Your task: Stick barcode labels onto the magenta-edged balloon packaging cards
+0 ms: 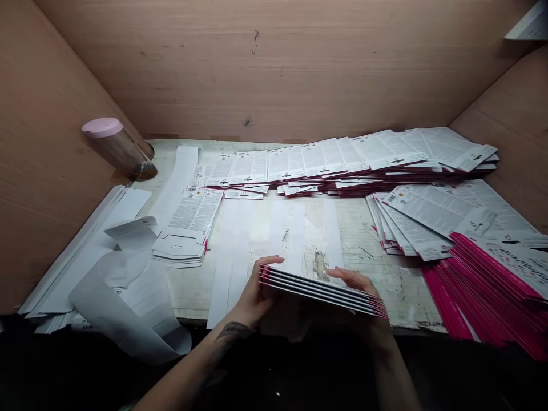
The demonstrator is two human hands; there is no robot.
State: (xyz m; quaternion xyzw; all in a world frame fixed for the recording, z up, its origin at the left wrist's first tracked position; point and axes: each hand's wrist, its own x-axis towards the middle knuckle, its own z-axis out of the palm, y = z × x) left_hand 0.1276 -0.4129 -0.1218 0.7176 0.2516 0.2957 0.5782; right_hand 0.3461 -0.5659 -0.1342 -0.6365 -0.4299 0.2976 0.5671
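"Where is the small stack of flat cartons [322, 290]?"

"At six o'clock, between left hand [253, 294] and right hand [373, 313], the fingers grasping its two ends."

"And which step?"

"Evening the edges, I think (they look nearly aligned). The next move calls for equal pressure, so nothing slips."

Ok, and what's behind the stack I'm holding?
Past the stack is the tabletop with white strips, then a long row of printed packets near the back wall. Whatever lies directly beneath the stack is hidden.
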